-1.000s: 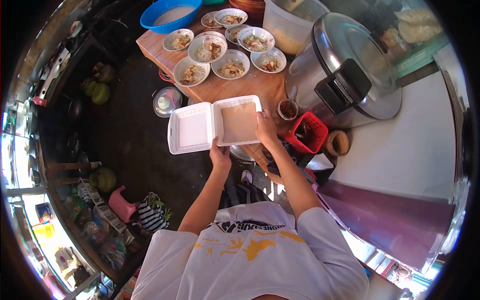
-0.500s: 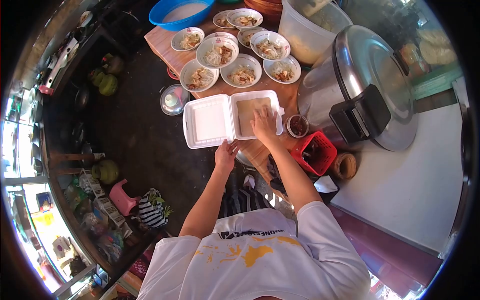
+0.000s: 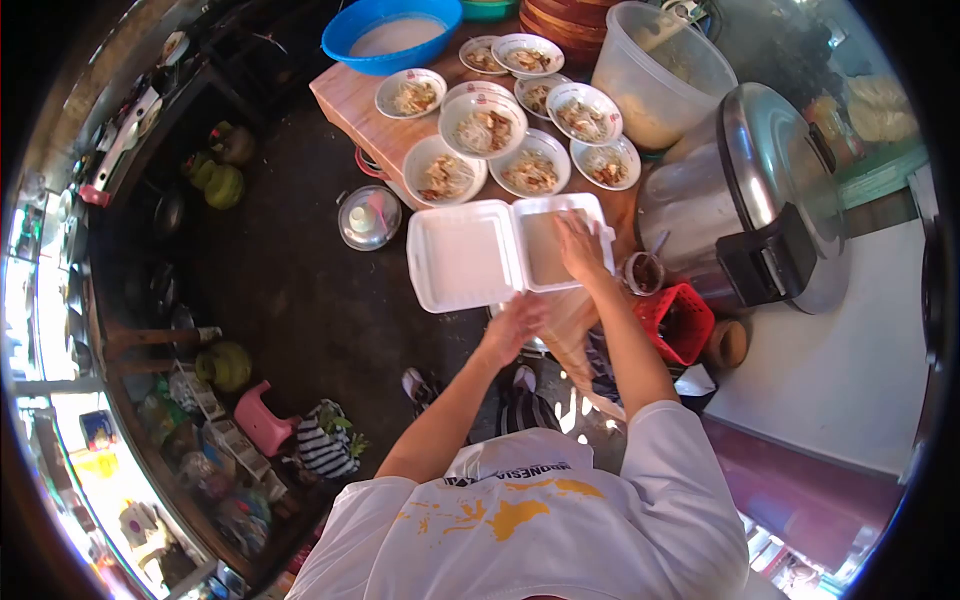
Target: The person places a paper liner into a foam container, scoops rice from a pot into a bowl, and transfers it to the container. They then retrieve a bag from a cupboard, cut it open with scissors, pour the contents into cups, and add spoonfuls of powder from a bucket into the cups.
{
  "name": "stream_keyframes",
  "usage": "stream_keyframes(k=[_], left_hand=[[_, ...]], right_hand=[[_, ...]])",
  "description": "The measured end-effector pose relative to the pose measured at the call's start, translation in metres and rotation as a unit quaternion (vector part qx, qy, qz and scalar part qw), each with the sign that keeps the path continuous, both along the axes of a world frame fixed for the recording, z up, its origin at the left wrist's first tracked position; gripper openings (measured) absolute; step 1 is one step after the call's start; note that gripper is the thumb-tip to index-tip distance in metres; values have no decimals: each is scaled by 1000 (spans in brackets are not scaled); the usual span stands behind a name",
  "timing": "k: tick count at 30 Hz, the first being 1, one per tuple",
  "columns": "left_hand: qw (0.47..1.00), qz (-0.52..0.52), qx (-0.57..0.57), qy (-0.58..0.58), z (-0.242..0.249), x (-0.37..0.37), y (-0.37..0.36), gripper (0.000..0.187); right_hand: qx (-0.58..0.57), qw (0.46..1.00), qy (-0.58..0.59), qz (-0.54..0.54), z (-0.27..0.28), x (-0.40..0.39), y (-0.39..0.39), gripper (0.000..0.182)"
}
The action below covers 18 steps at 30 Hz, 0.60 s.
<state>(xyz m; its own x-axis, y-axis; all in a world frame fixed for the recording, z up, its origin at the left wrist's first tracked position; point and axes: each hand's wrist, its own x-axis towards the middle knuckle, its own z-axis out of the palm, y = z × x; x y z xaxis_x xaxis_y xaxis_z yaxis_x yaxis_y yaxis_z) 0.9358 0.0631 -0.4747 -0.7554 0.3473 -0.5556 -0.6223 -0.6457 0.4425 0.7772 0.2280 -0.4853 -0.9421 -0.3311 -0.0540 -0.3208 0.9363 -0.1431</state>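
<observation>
Nearest the camera, the person's left hand (image 3: pixel 515 322) hangs just below the near edge of the foam box (image 3: pixel 505 250), blurred, fingers loosely spread and holding nothing; whether it touches the box edge cannot be told. The right hand (image 3: pixel 582 245) lies flat, palm down, inside the right half of the box, fingers extended and pressed on the brown paper liner (image 3: pixel 545 245), not gripping. The box sits open at the near edge of the wooden table (image 3: pixel 345 95), its empty left half overhanging the dark floor. Its long axis runs left to right, the hinge running away from the person between the two halves, both halves facing up. The right hand hides much of the liner, and the forearm covers the box's near right corner. Just right of the box stand a small cup (image 3: pixel 643 272) and a red basket (image 3: pixel 680 322), the contents of both too dark to make out. Beyond the box stand bowls of noodles (image 3: pixel 482 122) in a cluster, then a blue basin (image 3: pixel 392 30) and a clear tub (image 3: pixel 660 75). A large steel pot (image 3: pixel 775 190) stands to the right.
</observation>
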Motion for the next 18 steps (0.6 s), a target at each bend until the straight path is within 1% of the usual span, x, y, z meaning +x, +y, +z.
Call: stream_keyframes(k=[1,3,4,6,9,10,11,13,15,17,18], left_hand=[[999,-35,-9,-7,6,5,-10,46],[994,-105,-1,19,4,22,-40,47],[991,-135,-1,25,2,33,-59,47],[981,-193,-4,33,9,58,-108,47],[976,-215,-29,36,11,94,-194,47],[978,-201,-48,21,8,106,-223,45],[981,-184,-65,5,5,116,-253,44],[989,-119,-87,3,-4,135,-311,36],[988,-37,-136,-64,-18,147,-361,33],[981,8,-166,-100,-31,148,-405,33],[976,29,-181,-118,-38,144,-423,32]], right_hand=[[-1,1000,1,-9,2,0,-4,54],[-24,998,27,-49,9,12,-11,51],[-34,996,59,-54,13,19,-15,48],[-48,993,72,-82,20,30,-26,47],[-73,985,99,-119,38,52,-56,44],[-80,980,138,-115,51,62,-71,40],[-126,973,152,-120,68,73,-90,39],[-216,954,166,-122,105,97,-138,36],[-286,943,142,-92,134,121,-193,30],[-367,925,81,-44,152,143,-252,26],[-398,916,18,-39,154,151,-283,24]])
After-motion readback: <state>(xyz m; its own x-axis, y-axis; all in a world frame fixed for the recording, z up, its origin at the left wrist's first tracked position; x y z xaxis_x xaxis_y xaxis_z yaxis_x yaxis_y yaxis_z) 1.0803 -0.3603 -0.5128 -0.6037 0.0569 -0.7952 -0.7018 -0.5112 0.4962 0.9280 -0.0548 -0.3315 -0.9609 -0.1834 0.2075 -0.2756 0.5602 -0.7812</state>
